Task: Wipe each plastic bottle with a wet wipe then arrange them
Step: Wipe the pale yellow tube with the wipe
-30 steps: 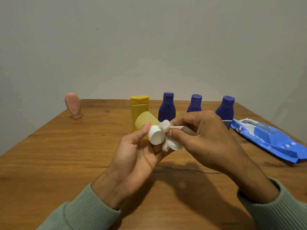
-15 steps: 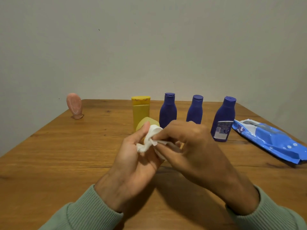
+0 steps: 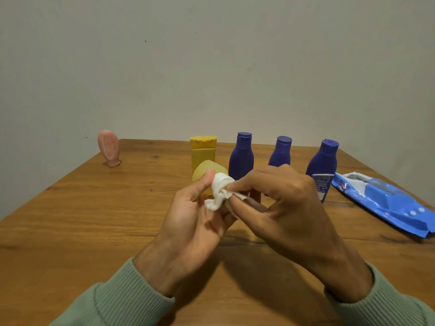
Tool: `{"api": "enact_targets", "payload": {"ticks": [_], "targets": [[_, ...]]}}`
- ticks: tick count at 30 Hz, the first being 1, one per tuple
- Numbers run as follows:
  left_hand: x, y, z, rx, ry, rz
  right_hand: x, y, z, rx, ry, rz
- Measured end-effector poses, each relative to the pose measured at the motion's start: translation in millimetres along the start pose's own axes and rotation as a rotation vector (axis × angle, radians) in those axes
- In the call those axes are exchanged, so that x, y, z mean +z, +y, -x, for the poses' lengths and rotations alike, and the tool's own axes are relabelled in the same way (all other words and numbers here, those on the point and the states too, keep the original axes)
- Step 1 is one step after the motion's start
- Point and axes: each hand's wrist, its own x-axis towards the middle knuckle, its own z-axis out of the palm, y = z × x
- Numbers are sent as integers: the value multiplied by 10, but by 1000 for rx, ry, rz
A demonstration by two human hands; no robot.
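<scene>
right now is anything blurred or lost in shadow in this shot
Head view: dim, warm light, no glare; a soft shadow lies on the table under both wrists. Head view: the wet wipe pinched by the right hand looks slightly soft; the left hand holds and half hides the pale yellow bottle.

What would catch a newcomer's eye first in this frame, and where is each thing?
The hands at centre: the left hand holds a small yellow bottle while the right hand pinches a crumpled white wet wipe against it. Behind them a taller yellow bottle and three dark blue bottles stand in a row, with a pink bottle apart at far left. A blue wipes pack lies on the table at right.
</scene>
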Motion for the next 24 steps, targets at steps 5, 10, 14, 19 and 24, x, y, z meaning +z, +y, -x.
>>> {"api": "enact_targets", "payload": {"ticks": [5, 10, 14, 19, 24], "targets": [[-3, -2, -8, 38, 26, -70, 27, -1, 15, 73, 49, 15], [22, 25, 28, 34, 12, -117, 40, -60, 14, 201, -128, -168], [33, 63, 55, 68, -3, -238, 50, -74, 4, 184, -136, -231], [-46, 243, -65, 301, 57, -313, 54, -3, -22, 205, -95, -287], [-269, 515, -133, 512, 163, -632, 185, 90, -38, 290, -122, -326]]}}
